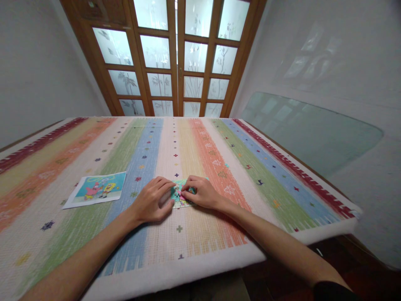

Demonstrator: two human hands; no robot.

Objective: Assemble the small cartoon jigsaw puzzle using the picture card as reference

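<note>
A small, colourful jigsaw puzzle lies flat on the striped cloth, with dark gaps showing among its pieces. My left hand rests at its left edge, fingers stretched forward and thumb apart, steadying nothing that I can see between them. Over the puzzle's right part, my right hand is bent down with thumb and fingertips pinched on a puzzle piece at the middle; the piece is mostly hidden by the fingers. To the left lies a printed picture sheet with pink and yellow cartoon figures on blue.
The striped, patterned cloth covers the wide table, whose front edge is near me. One loose turquoise piece lies beyond my right hand. A glass panel leans by the right wall; wood-framed glass doors stand behind.
</note>
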